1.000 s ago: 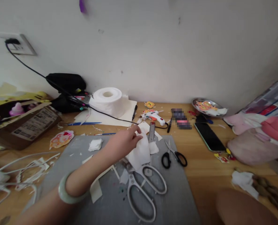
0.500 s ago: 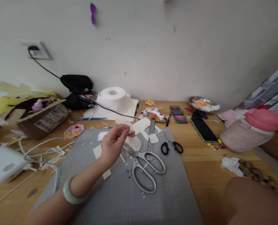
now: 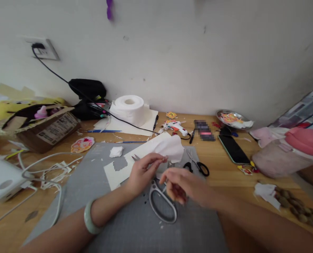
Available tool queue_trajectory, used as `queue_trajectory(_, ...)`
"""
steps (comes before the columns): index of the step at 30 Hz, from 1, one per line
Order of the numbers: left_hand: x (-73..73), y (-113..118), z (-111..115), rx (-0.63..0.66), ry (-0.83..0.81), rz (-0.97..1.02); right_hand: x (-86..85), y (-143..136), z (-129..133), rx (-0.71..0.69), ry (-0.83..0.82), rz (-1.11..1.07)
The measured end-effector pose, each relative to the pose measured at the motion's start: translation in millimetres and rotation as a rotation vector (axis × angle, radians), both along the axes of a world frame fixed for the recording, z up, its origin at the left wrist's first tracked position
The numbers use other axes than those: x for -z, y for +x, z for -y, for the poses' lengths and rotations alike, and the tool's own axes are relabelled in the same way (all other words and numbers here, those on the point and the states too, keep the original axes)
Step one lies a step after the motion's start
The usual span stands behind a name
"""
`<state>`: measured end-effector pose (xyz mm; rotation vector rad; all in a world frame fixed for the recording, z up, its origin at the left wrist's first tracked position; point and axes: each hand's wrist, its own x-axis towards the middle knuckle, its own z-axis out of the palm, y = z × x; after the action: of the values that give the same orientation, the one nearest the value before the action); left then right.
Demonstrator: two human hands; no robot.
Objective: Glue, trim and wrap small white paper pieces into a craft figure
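A pair of large silver-handled metal scissors [image 3: 175, 211] is lying on the grey rectangular mat [image 3: 119, 225], with small black-handled metal scissors [image 3: 197, 164] resting to the right. Behind the mat, a white cylindrical paper roll [image 3: 130, 111] is standing on flat cream paper sheets [image 3: 152, 123]; a white plastic glue gun [image 3: 177, 127] is lying to its right. A brown cardboard box [image 3: 51, 135] is sitting left, a round metal bowl [image 3: 220, 121] right, a black rectangular phone [image 3: 233, 149] before the bowl.

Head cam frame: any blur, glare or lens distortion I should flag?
Head view: dim, diffuse light, no harsh glare on the wall; right hand looks motion-smeared, fine edges soft; wide-angle stretch towards the frame edges, as on the pink-lidded container; item beside the glue gun pixelated.
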<state>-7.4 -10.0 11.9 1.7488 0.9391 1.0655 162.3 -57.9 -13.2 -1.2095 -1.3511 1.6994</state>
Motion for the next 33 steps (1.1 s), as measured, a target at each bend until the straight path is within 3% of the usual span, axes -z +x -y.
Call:
queue_trajectory(3, 4.1, 4, 0, 0.090, 0.044, -0.130, -24.3, 3, -28, 0.099, -0.169, -0.182)
queue_trajectory(5, 8.0, 8, -1, 0.121, 0.003, -0.117, -27.5, 8, -36, 0.155, -0.221, -0.249)
queue_trajectory(9, 17.7, 18, -6, 0.237, -0.277, 0.072, -13.6, 18, -43, 0.363, -0.055, -0.195)
queue_trajectory(15, 17.6, 19, -18, 0.348, -0.535, 0.149, -5.5, 22, -33, 0.254, 0.145, 0.197)
queue_trajectory(19, 13.1, 17, -26, 0.213, -0.587, 0.180, -6.1, 21, -29, 0.180, 0.083, 0.222)
queue_trajectory(24, 18.6, 18, -33, 0.069, -0.693, 0.312, -11.9, 23, -35, 0.168, 0.039, 0.168)
queue_trajectory(29, 24.7, 16, -32, -0.008, -0.721, 0.383, -18.0, 24, -36, 0.062, 0.194, 0.275)
queue_trajectory(33, 26.1, 11, -30, -0.247, -0.505, 0.378, -17.2, 15, -22, -0.180, 0.471, 0.572)
